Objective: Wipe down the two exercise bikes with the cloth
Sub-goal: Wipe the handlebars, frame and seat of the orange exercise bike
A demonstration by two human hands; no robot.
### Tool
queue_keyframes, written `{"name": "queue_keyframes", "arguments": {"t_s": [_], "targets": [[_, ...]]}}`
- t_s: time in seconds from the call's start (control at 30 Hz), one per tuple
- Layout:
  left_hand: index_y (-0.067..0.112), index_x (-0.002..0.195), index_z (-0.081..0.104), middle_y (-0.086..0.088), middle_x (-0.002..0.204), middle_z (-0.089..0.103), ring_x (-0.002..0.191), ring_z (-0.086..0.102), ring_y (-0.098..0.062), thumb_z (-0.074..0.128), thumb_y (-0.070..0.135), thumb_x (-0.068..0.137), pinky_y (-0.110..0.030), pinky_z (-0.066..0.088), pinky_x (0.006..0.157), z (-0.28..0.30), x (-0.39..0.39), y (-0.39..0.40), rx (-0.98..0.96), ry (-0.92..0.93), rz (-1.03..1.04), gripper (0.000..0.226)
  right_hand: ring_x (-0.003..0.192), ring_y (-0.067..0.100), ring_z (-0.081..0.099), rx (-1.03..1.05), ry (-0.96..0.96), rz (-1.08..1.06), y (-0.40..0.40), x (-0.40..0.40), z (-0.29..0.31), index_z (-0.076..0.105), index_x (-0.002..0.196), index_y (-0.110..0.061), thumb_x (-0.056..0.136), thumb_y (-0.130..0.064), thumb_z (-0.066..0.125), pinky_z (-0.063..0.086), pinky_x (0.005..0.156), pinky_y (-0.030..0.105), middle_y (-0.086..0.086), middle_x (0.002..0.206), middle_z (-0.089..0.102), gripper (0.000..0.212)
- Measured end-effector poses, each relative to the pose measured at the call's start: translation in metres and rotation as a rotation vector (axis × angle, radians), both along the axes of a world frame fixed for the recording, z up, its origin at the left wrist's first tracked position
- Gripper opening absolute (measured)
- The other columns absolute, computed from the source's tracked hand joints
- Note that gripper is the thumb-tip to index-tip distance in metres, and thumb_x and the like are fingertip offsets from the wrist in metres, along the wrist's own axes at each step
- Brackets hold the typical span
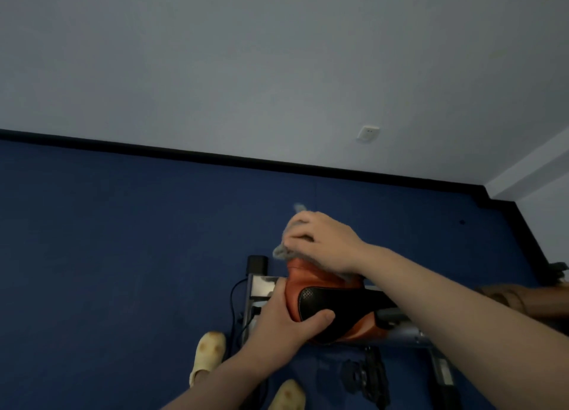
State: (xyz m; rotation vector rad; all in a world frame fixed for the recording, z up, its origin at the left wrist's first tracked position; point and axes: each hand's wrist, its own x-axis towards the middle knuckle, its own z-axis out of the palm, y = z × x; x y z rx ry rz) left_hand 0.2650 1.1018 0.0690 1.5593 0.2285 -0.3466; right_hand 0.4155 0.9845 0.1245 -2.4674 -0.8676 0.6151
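At the bottom centre of the frame, two pale slippers [207, 359] stand on the blue floor [107, 255]. Just above them the left hand [284, 320] grasps the near edge of the orange-and-black bike saddle [332, 305], thumb on top. Farther up, the right hand [320, 240] clutches the grey cloth [280, 251] against the saddle's far end. Upper right of centre, a wall socket [368, 134].

The room is dim and bluish, lit softly and evenly with no glare. The wall [277, 55] darkens toward the upper corners. The baseboard [215, 155] bows, showing wide-angle distortion. The cloth [281, 251] beyond the fingers [300, 235] of the right hand [323, 243] is smeared with blur; detail is soft throughout.
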Motion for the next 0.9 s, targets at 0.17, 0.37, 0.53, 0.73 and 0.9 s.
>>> {"name": "queue_keyframes", "arguments": {"t_s": [0.17, 0.37, 0.53, 0.73, 0.9], "targets": [[0.026, 0.116, 0.060, 0.006, 0.107, 0.073, 0.100, 0.069, -0.011, 0.089, 0.048, 0.060, -0.041, 0.055, 0.093, 0.005, 0.010, 0.007, -0.038, 0.014, -0.076, 0.067, 0.104, 0.014, 0.055, -0.039, 0.143, -0.209, 0.006, 0.007, 0.012, 0.063, 0.074, -0.044, 0.094, -0.052, 0.044, 0.046, 0.086, 0.040, -0.016, 0.106, 0.058, 0.029], [0.027, 0.117, 0.065, 0.006, 0.111, 0.073, 0.106, 0.068, -0.012, 0.088, 0.042, 0.065, -0.040, 0.052, 0.098, 0.011, 0.022, 0.015, -0.056, 0.016, -0.226, 0.059, 0.115, 0.009, 0.048, -0.019, -0.058, 0.017, 0.008, -0.007, 0.012, 0.070, 0.093, -0.041, 0.091, -0.053, 0.047, 0.043, 0.091, 0.040, -0.018, 0.119, 0.056, 0.026], [0.032, 0.111, 0.068, 0.014, 0.106, 0.073, 0.102, 0.068, -0.005, 0.087, 0.048, 0.063, -0.031, 0.052, 0.095, 0.013, 0.023, 0.019, -0.006, 0.070, -0.299, 0.053, 0.109, 0.018, 0.050, -0.211, -0.142, -0.081, 0.022, -0.014, 0.013, 0.071, 0.094, -0.039, 0.090, -0.050, 0.042, 0.045, 0.088, 0.041, -0.010, 0.118, 0.056, 0.032], [0.042, 0.105, 0.069, 0.022, 0.102, 0.072, 0.096, 0.067, 0.003, 0.084, 0.058, 0.061, -0.020, 0.049, 0.089, 0.016, 0.026, 0.023, 0.027, 0.150, -0.390, 0.049, 0.117, 0.012, 0.049, -0.043, 0.104, -0.184, 0.007, -0.002, 0.020, 0.069, 0.100, -0.038, 0.096, -0.052, 0.045, 0.043, 0.097, 0.042, -0.014, 0.120, 0.055, 0.028], [0.047, 0.112, 0.061, 0.024, 0.107, 0.070, 0.099, 0.063, 0.007, 0.079, 0.069, 0.059, -0.026, 0.050, 0.096, 0.019, 0.028, 0.027, 0.133, 0.102, -0.444, 0.060, 0.131, 0.015, 0.035, -0.085, -0.272, -0.132, 0.007, -0.046, 0.006, 0.065, 0.108, -0.046, 0.094, -0.056, 0.037, 0.031, 0.103, 0.038, -0.015, 0.138, 0.041, 0.033]]}}
